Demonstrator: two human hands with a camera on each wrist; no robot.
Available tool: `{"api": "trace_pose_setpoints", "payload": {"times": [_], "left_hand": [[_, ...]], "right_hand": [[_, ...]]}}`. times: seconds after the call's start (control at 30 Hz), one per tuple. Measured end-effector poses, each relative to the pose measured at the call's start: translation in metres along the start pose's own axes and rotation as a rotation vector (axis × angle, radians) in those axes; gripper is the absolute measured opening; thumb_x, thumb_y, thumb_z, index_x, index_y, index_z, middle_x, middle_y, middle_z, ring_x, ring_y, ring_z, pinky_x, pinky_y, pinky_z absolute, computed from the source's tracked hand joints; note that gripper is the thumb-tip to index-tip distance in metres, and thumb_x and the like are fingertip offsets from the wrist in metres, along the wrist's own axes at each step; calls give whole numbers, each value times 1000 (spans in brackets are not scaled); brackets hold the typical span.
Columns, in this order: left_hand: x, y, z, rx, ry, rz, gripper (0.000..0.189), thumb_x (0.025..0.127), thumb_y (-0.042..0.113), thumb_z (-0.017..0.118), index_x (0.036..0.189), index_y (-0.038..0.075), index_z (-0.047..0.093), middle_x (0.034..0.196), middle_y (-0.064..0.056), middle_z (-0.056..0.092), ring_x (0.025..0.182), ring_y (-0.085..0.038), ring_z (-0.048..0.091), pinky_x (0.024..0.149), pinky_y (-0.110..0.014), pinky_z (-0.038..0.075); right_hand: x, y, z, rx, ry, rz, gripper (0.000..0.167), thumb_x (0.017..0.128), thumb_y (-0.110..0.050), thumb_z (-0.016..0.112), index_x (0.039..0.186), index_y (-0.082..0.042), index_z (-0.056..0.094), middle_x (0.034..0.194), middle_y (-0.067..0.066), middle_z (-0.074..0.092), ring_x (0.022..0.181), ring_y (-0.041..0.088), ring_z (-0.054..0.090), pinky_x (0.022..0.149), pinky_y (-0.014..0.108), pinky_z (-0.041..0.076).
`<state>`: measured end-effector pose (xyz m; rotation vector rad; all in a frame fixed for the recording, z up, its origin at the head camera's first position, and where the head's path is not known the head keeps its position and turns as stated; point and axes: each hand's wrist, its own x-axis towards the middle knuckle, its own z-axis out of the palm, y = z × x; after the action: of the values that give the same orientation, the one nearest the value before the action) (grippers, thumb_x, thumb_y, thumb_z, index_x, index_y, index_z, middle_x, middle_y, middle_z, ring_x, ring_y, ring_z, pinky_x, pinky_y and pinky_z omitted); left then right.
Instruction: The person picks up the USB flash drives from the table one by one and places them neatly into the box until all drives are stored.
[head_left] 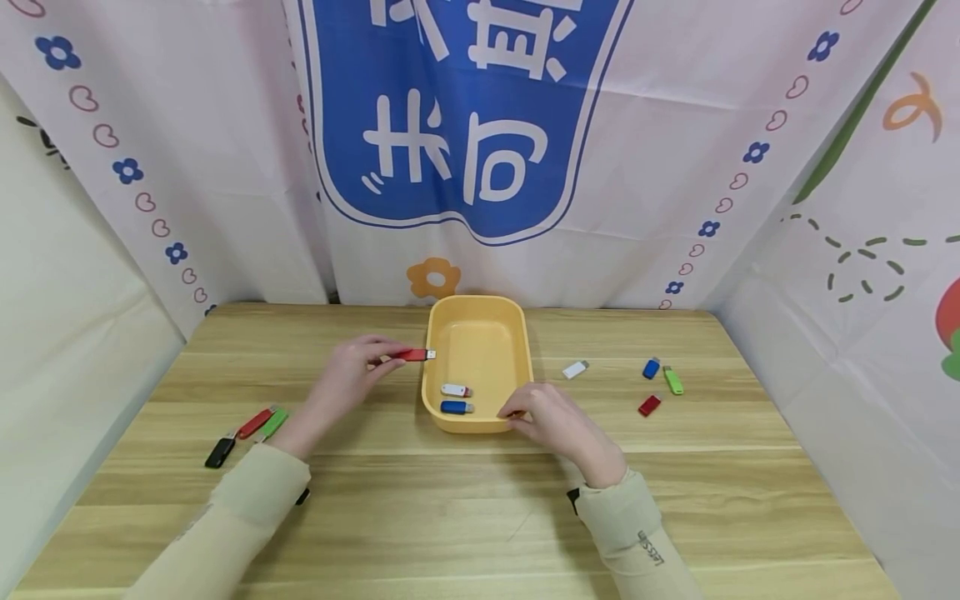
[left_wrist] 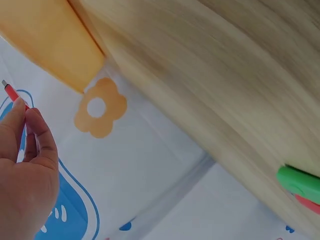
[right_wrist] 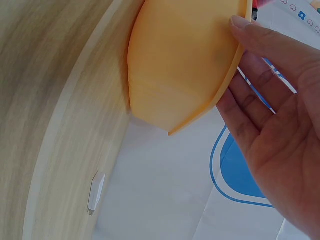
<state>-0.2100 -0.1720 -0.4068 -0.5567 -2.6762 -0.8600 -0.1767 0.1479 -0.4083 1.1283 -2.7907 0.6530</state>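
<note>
A red USB stick (head_left: 414, 355), metal plug bare, is held level at the left edge of the upright yellow tray (head_left: 487, 358); a white USB stick (head_left: 453, 390) and blue USB stick (head_left: 453, 407) lie near its near-left corner

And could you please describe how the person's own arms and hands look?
Both hands are ungloved. The sleeves are pale beige with wide cuffs; dark lettering marks the right one. Something black shows beside each cuff.
</note>
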Motion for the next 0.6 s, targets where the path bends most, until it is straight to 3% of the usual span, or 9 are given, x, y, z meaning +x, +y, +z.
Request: {"api": "trace_pose_setpoints", "payload": {"times": [0.37,0.6], "left_hand": [[6,10,13,-5,0,-3,25,90,18,73,114,14,77,113,-11,74,91,-24,69,70,-32,53],[10,15,21,-7,-5,4,24,91,17,73,114,13,77,115,-12,73,92,-24,69,71,-32,55]], "right_hand": [[0,-1,-1,9,-18,29,12,87,-6,76,96,-12,80,97,0,77,93,17,71,83,32,58],[0,-2,-1,21,-18,37,13,86,-5,75,96,-11,80,97,0,77,93,17,71,82,32,58]]}}
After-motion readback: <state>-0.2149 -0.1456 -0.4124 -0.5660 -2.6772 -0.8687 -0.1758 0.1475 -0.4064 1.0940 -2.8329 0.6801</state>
